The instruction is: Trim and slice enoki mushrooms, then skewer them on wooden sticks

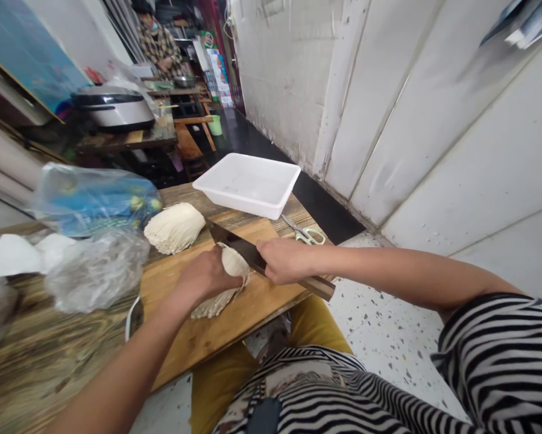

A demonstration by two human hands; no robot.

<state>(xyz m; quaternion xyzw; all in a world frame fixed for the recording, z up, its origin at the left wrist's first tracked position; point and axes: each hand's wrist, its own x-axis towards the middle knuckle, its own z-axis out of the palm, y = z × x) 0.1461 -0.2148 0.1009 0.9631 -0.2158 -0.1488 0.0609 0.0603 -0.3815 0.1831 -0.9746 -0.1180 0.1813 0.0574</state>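
My right hand (286, 260) is shut around the wooden handle of a black-bladed cleaver (234, 247), whose edge stands in a pale stack of thin, folded dough (219, 304). My left hand (205, 277) grips that stack just beside the blade, on a wooden cutting board (220, 328). Its fingers curl over the top. A second fan-shaped bundle of the same pale dough (175, 228) lies near the board's far left corner, a short way beyond my left hand.
A white plastic tray (248, 184) and scissors with pale handles (303, 232) sit beyond the board. Crumpled plastic bags (96, 271) lie to the left on the wooden table (49, 343). Further back, a person (158, 48) stands near a rice cooker (112, 107). A white wall (388, 120) runs along the right.
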